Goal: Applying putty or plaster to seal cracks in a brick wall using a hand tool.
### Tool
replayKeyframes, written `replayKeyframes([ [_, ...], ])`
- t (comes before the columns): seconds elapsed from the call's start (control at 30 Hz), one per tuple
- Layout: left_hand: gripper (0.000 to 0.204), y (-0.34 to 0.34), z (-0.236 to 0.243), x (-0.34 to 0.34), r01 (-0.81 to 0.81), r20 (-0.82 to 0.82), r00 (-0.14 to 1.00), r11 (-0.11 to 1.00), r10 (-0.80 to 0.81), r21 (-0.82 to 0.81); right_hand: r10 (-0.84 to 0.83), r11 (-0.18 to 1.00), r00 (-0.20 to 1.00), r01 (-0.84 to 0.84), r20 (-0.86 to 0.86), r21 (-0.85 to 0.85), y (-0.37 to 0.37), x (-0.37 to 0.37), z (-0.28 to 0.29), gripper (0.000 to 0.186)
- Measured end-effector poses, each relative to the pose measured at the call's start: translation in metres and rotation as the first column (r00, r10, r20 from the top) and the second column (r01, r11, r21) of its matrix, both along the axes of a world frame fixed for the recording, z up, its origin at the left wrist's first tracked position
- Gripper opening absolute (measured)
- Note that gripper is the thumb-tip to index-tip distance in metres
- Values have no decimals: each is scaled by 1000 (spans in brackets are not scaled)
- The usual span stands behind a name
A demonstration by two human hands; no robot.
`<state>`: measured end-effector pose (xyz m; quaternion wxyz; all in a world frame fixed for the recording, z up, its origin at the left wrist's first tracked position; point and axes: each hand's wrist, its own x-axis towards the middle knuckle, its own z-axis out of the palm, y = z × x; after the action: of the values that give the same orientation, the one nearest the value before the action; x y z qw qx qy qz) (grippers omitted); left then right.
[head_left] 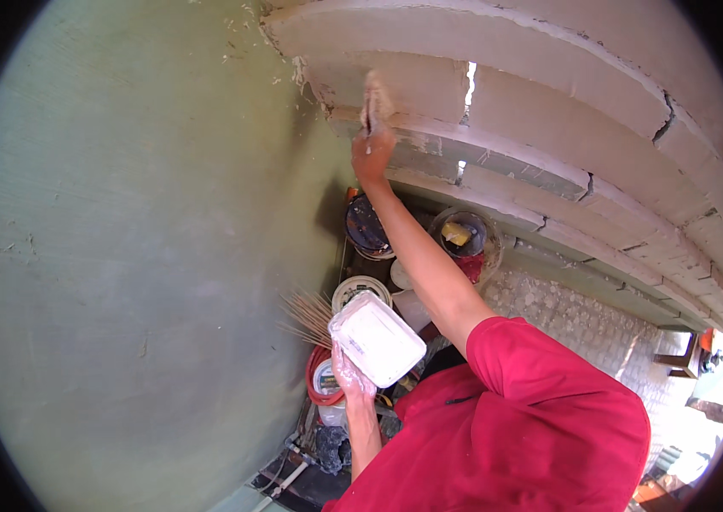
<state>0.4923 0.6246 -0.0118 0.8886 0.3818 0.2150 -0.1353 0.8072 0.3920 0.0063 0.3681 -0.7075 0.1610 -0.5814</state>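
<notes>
My left hand (353, 374), smeared with white, is closed on the edge of a white rectangular plastic tub (383, 346). The tub's upper face is all white; whether that is paint inside cannot be told. Stretched high and forward, my right hand (372, 154) is closed round a pale tool (374, 98). Motion blurs the tool; it looks like a paintbrush. Its end is close to the pinkish-white boards (396, 85), near where they meet the green wall; contact cannot be made out.
The green wall (139, 256) fills the left side. Below my arms stand a dark-topped bucket (367, 226), a round white-rimmed bucket (347, 294), a basin with a yellow sponge (456, 234), thin sticks (306, 314) and a red hose (314, 384). Patterned floor (549, 303) lies farther right.
</notes>
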Motion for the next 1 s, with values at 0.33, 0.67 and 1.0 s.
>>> replayKeyframes([
  [0.33,51,0,-1,11,13,-32,999,998,-15,-62,-193,917,980,160,56,365,-32,-53,28,57],
  [0.67,52,14,1,8,-39,-64,997,994,33,-101,2,928,996,-35,89,372,8,-52,63,60],
  [1.0,53,4,0,19,30,-43,999,997,-33,-72,-365,915,931,362,-19,176,-25,-17,56,66],
])
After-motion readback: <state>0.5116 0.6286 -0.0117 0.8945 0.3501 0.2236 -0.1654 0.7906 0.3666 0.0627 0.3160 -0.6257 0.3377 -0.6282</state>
